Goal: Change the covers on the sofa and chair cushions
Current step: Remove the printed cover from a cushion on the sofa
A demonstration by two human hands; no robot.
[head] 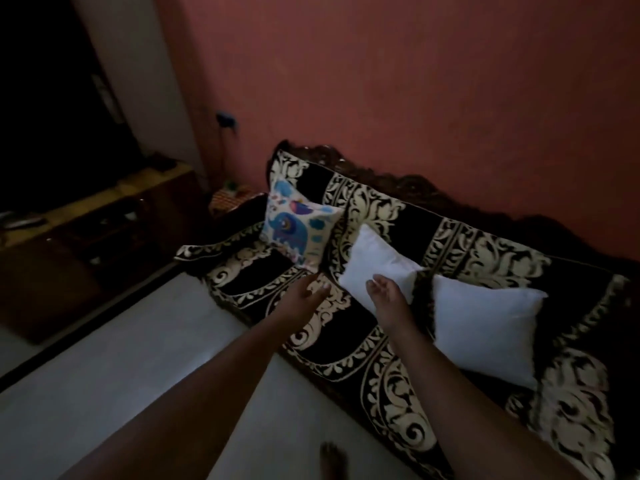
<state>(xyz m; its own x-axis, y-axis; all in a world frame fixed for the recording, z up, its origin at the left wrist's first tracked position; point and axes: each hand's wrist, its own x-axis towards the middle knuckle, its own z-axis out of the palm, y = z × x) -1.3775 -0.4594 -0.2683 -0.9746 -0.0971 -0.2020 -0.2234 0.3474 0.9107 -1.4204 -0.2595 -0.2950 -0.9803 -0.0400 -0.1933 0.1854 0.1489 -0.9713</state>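
Right hand [388, 299] touches the plain white cushion [375, 261] mid-frame, fingers spread. Left hand [304, 299] is spread wide too, near the elephant-print cushion [299, 226] on the black-and-cream patterned sofa [346, 344].

The sofa [381, 341] across the middle and lower right wears a thick woven cloth, black with cream scrollwork, matt and slightly fuzzy. Its back rail looks like dark carved wood. Two plain pillows [485, 327] are smooth white cloth. The elephant cushion [298, 230] has printed or embroidered cloth. The cabinet [86, 237] at left is polished brown wood. The wall [415, 98] is matt pink paint.
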